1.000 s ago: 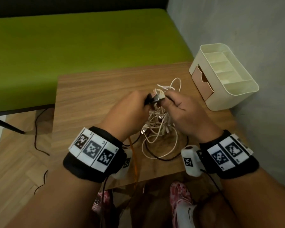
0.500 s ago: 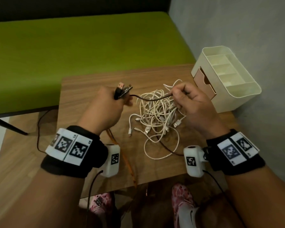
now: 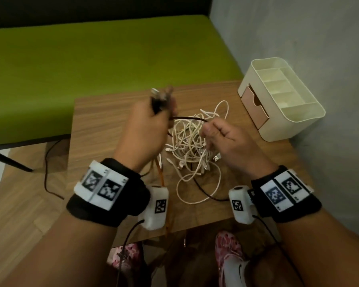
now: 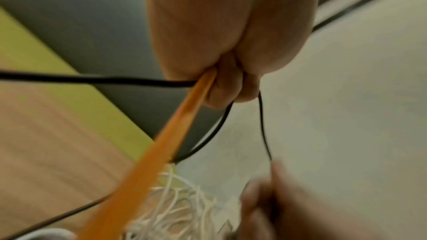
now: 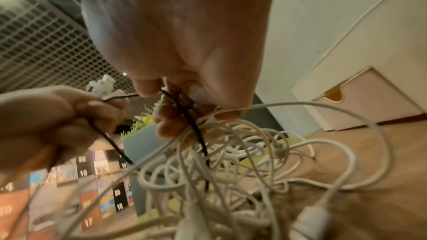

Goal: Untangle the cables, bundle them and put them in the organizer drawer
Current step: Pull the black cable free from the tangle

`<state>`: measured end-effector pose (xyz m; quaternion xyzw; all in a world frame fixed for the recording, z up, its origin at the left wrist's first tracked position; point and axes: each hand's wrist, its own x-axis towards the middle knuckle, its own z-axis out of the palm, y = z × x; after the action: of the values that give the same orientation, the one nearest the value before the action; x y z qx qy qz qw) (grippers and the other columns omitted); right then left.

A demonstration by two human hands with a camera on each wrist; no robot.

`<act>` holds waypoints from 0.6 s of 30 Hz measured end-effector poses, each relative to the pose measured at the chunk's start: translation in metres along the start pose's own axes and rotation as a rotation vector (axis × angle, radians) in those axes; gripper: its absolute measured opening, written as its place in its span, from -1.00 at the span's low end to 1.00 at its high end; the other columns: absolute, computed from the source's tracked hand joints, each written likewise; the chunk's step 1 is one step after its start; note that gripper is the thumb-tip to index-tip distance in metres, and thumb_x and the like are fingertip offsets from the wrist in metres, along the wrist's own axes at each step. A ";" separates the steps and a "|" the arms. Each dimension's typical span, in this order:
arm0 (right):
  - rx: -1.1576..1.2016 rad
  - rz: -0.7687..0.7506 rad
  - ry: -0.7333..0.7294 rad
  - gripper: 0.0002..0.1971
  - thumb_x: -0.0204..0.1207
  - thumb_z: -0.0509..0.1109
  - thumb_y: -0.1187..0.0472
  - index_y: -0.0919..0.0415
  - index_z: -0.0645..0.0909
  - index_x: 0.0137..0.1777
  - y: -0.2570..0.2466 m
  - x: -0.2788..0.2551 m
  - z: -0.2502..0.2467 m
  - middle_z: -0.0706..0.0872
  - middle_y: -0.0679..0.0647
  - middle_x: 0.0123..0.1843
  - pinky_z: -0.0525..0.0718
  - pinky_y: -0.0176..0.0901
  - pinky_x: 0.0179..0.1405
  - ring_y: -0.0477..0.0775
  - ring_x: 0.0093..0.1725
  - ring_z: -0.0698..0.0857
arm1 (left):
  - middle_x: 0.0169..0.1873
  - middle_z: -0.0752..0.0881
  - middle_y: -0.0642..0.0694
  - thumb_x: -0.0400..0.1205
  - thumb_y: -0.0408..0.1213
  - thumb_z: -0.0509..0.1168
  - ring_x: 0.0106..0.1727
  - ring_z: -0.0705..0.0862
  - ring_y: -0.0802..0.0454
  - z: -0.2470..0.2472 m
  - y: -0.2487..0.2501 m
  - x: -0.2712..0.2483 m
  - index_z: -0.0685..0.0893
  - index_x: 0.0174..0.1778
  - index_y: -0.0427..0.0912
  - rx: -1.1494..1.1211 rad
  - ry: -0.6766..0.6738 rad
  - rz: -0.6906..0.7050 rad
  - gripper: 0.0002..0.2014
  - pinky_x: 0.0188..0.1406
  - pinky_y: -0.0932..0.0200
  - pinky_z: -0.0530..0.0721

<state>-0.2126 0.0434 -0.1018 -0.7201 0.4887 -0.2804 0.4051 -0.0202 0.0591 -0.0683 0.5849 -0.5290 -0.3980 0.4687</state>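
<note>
Numbers 10, 20 and 17 on background panels (image 5: 120,196) in right wrist view

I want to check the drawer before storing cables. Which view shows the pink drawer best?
The right wrist view: the pink drawer is large and seen front-on, with its notch clear, and it looks closed. The head view shows it small and at an angle. The left wrist view does not show it.

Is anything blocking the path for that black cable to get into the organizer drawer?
Yes. The black cable, held between left hand and right hand, runs down into the white cable tangle on the table. The pink drawer looks barely open.
</note>
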 end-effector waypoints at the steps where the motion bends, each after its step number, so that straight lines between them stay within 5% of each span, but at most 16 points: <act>1: -0.025 0.016 -0.031 -0.68 0.64 0.17 -0.17 -0.01 0.65 -0.08 0.003 0.000 0.001 0.68 -0.01 -0.31 0.64 0.03 -0.23 0.00 -0.27 0.68 | -0.61 0.54 0.18 0.78 -0.35 0.12 -0.56 0.43 0.24 -0.005 0.000 0.002 0.55 -0.28 -0.07 -0.098 0.041 -0.036 -0.70 -0.60 0.37 0.38; 5: -0.073 -0.032 0.075 -0.73 0.74 0.20 0.00 0.05 0.66 -0.09 0.007 0.003 0.003 0.66 -0.01 -0.35 0.58 -0.08 -0.31 -0.08 -0.35 0.64 | -0.39 0.67 0.10 0.78 -0.30 0.16 -0.43 0.54 0.23 -0.014 -0.009 0.007 0.66 -0.25 0.00 0.125 0.085 -0.015 -0.69 -0.38 0.27 0.47; 8: -0.170 -0.080 0.101 -0.69 0.74 0.22 0.04 0.21 0.65 -0.11 0.011 0.006 0.004 0.68 0.09 -0.30 0.48 -0.19 -0.33 -0.02 -0.29 0.61 | -0.05 0.73 0.28 0.80 -0.20 0.13 -0.02 0.63 0.47 -0.015 -0.007 0.008 0.74 0.03 0.00 0.210 0.119 0.069 -0.75 0.00 0.47 0.48; 10: -0.263 -0.079 0.065 -0.68 0.73 0.22 0.00 0.16 0.61 -0.16 0.016 0.008 0.007 0.65 0.06 -0.33 0.41 -0.17 -0.30 -0.03 -0.32 0.58 | 0.08 0.77 0.15 0.80 -0.18 0.13 0.19 0.65 0.31 -0.013 -0.004 0.005 0.70 0.09 0.15 0.207 0.108 0.145 -0.77 0.19 0.44 0.51; 12: -0.312 -0.093 0.052 -0.68 0.72 0.21 -0.04 0.10 0.59 -0.19 0.019 0.010 0.011 0.62 -0.04 -0.36 0.37 -0.14 -0.15 -0.05 -0.33 0.58 | -0.05 0.82 -0.11 0.76 -0.13 0.15 -0.06 0.74 0.03 -0.006 -0.007 0.002 0.71 0.02 0.18 0.273 0.030 0.200 -0.79 0.05 -0.02 0.69; 14: -0.295 -0.146 0.081 -0.71 0.71 0.24 -0.01 0.09 0.61 -0.18 0.017 0.010 0.013 0.61 -0.08 -0.38 0.37 -0.14 -0.15 -0.09 -0.35 0.57 | -0.33 0.74 -0.09 0.72 -0.20 0.20 -0.40 0.60 0.04 0.003 -0.013 -0.002 0.74 0.03 -0.05 0.461 -0.106 0.184 -0.81 -0.30 -0.11 0.65; 18: -0.176 -0.262 0.151 -0.80 0.71 0.29 0.20 0.22 0.66 -0.12 0.001 0.006 0.008 0.62 -0.01 -0.34 0.38 -0.36 -0.38 -0.08 -0.34 0.57 | -0.29 0.73 0.00 0.67 -0.35 0.21 -0.25 0.68 -0.08 0.009 -0.015 -0.004 0.67 -0.14 0.03 0.647 -0.262 0.147 -0.79 -0.26 -0.12 0.65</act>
<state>-0.2039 0.0404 -0.1065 -0.7871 0.4425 -0.3402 0.2625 -0.0261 0.0617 -0.0848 0.6076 -0.7238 -0.2467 0.2148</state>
